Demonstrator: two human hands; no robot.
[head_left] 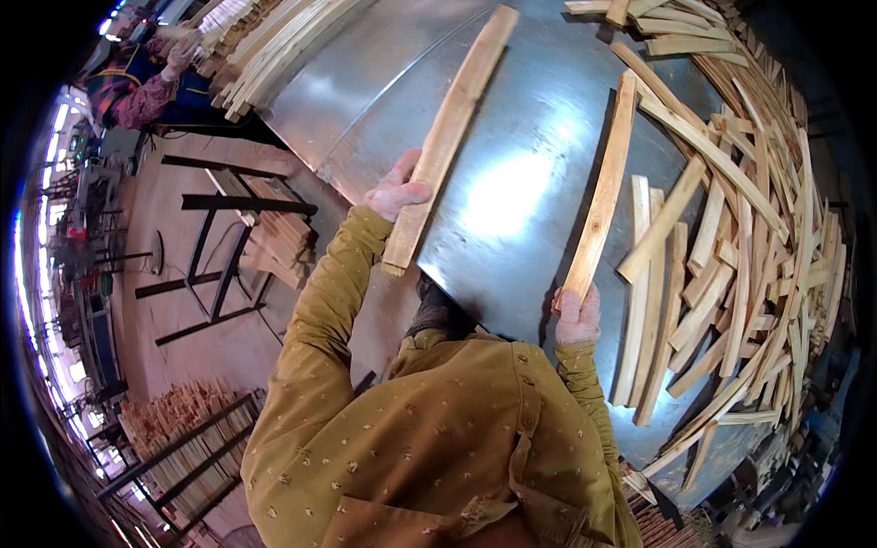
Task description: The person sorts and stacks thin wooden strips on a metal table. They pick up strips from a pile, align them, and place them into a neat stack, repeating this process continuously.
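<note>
My left hand [400, 189] is closed around a long wooden slat [457, 123] near its lower end, thumb across the top face. The slat slants away over the shiny metal table [384, 100], and its near end juts past the table's edge. On the right, my right hand [577, 315] grips the near end of a second wooden slat [603, 196]. That one is slightly curved, shows a small knot, and points away from me, with a dark shadow or reflection along its left side.
A big loose pile of wooden slats [731, 265] covers the table's right side. More slats [283, 55] lie stacked at the far left, beside another person [146, 87]. On the floor to the left stand a black metal frame [219, 237] and a rack of wood pieces [196, 438].
</note>
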